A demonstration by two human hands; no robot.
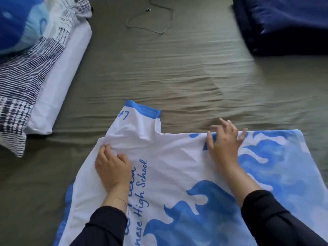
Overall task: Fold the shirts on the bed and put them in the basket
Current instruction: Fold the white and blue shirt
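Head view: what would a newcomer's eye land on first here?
The white shirt with blue flame print lies spread across the near bed, both hands on it: left hand near the shoulder, right hand at the far edge. A patterned pillow lies far left.

Single head-mounted wide-angle view. It faces forward and down, close over the bed. No second view.
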